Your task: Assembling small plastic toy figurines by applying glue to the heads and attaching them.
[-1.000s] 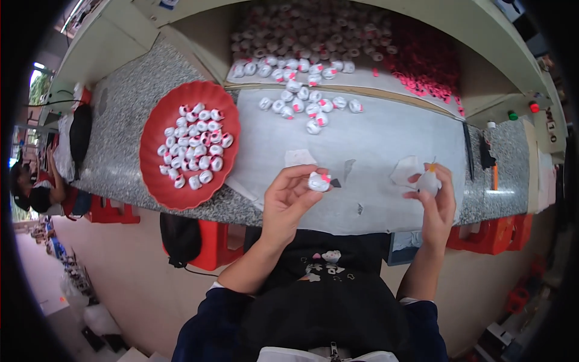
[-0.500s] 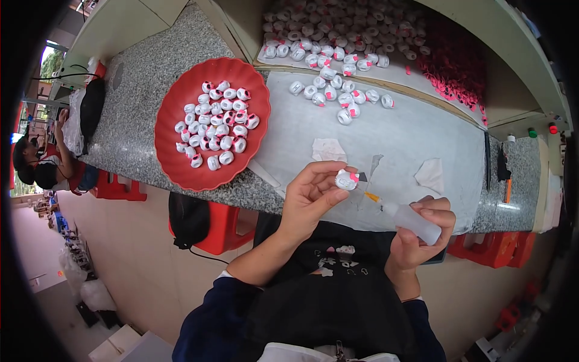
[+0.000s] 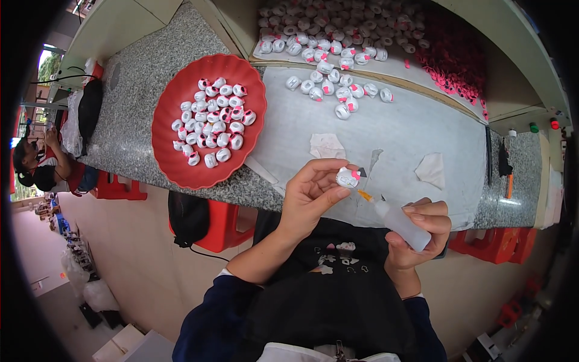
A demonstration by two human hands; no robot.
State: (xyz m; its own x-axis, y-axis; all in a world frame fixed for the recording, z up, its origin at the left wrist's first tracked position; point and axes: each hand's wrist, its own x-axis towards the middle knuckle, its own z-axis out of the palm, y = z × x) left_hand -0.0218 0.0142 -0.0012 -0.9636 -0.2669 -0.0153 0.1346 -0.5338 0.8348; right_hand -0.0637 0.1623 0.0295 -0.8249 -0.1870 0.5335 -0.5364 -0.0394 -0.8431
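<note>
Between the thumb and fingers of my left hand is a small white cat-head piece with a pink bow on its right side. My right hand is wrapped round a translucent white squeeze bottle. The bottle tilts up to the left, and its thin orange nozzle points at the cat-head piece from just below right. Whether the nozzle touches it I cannot tell. A white sheet covers the bench under both hands.
A red scalloped plate at the left holds several white-and-pink pieces. More white pieces lie at the far side and on a shelf, beside a heap of pink parts. Paper scraps lie nearby. Another person sits far left.
My right hand has brought the bottle left and slightly up, so the nozzle is closer to the cat-head piece. My left hand keeps its hold with little movement.
</note>
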